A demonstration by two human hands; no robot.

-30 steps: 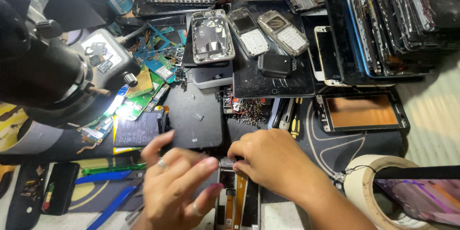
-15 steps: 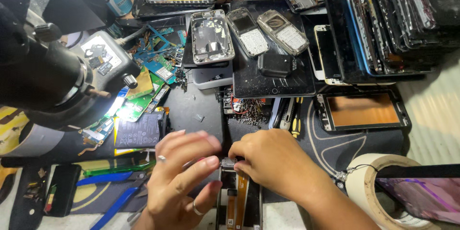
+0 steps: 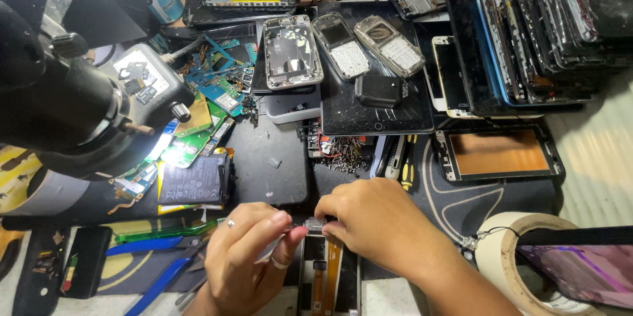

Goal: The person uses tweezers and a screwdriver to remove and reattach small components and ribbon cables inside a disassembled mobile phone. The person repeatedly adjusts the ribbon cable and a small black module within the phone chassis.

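A cluttered black repair bench point(image 3: 277, 171) is heaped with stripped phones, a tablet point(image 3: 376, 98) far centre and a microscope point(image 3: 72, 105) at left. Near centre, the right hand point(image 3: 376, 224) and left hand point(image 3: 247, 260) pinch a small metal part point(image 3: 312, 225) over the opened phone frame point(image 3: 330, 280); steady, light fingertip pressure seems wise, sparing the orange flex ribbon point(image 3: 333, 257).

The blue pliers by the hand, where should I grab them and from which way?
Take the blue pliers by their two long blue handles, coming from the lower left. The handles spread out that way on the mat, while the metal jaws end lies close under the left hand.
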